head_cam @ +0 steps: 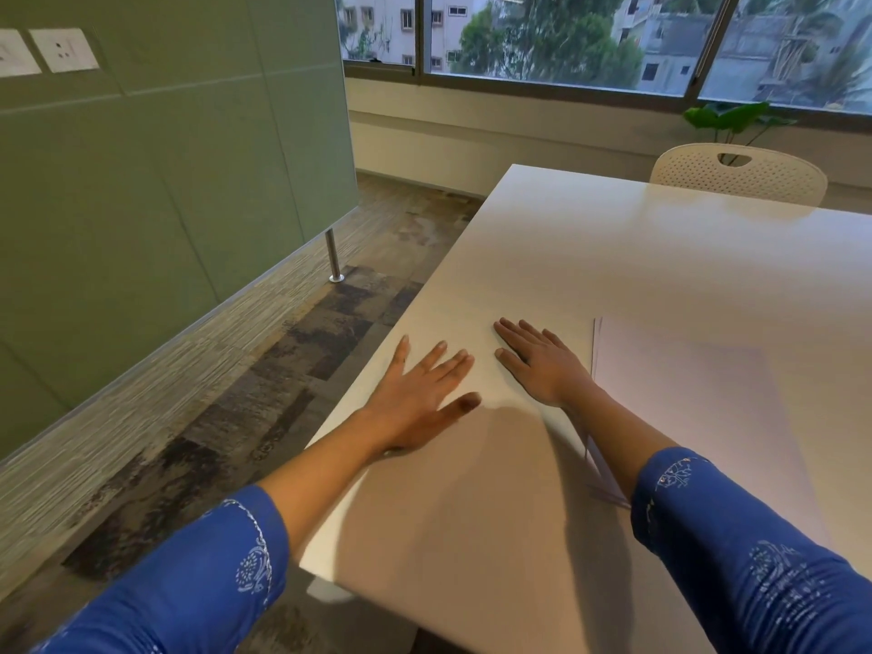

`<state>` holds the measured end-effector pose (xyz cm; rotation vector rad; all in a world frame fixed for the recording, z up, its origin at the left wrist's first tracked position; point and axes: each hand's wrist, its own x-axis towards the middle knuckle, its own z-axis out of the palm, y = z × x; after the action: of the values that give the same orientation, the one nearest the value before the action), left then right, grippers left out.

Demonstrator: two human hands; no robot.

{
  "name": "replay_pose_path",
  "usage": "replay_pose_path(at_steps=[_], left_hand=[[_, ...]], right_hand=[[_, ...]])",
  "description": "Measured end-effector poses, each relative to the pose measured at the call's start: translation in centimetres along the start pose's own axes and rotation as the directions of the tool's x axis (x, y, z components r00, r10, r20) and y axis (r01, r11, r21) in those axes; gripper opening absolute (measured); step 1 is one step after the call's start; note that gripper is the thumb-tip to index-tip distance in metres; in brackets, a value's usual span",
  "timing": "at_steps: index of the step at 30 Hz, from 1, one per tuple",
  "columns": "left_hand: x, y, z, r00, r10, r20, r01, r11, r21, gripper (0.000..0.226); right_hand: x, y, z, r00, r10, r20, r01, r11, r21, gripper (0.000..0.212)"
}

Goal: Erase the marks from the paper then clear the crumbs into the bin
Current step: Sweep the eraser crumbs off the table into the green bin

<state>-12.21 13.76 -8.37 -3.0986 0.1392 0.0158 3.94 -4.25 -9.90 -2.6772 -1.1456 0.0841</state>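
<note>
White paper sheets (684, 394) lie on the white table (613, 257) at the right, and I see no marks on them from here. My left hand (420, 398) rests flat on the table near its left edge, fingers spread and straight. My right hand (542, 365) lies flat beside it, just left of the paper's edge, fingers straight, holding nothing. No eraser, crumbs or bin are in view.
A white perforated chair (738, 174) stands at the table's far side with a green plant (736, 120) behind it. A green partition (165, 181) on a metal leg (333, 257) stands to the left across a strip of carpet floor. Windows run along the far wall.
</note>
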Motion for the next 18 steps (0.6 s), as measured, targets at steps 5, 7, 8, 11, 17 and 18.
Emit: replay_pose_path(at_steps=[5,7,8,11,17,18], left_hand=[[-0.4,-1.7,-0.2,0.987,-0.162,-0.023,0.163,0.979,0.122,0.102],[-0.7,-2.2,-0.2,0.981,-0.191,-0.015,0.191,0.98,0.061,0.1],[-0.9,-2.3,-0.3,0.978,-0.208,-0.007,0.208,0.978,0.007,0.097],[-1.7,-2.5,-0.5,0.97,-0.241,-0.025,0.237,0.966,-0.105,0.091],[-3.0,-3.3,0.1,0.926,-0.377,-0.037,0.363,0.911,-0.198,0.092],[-3.1,-3.3,0.2,0.91,-0.413,-0.016,0.4,0.89,-0.22,0.09]], right_hand=[[-0.1,-0.1,0.0,1.0,0.012,0.004,-0.012,1.0,0.0,0.056],[-0.1,-0.1,0.0,1.0,0.008,0.012,-0.008,1.0,-0.011,0.056],[-0.1,-0.2,0.0,1.0,0.009,0.016,-0.009,1.0,-0.018,0.056],[-0.1,-0.5,-0.1,0.998,0.035,0.042,-0.034,0.999,-0.032,0.057],[-0.4,-3.4,0.2,0.995,0.079,0.052,-0.075,0.995,-0.072,0.083],[-0.5,-4.1,0.3,0.997,0.055,0.054,-0.051,0.996,-0.068,0.086]])
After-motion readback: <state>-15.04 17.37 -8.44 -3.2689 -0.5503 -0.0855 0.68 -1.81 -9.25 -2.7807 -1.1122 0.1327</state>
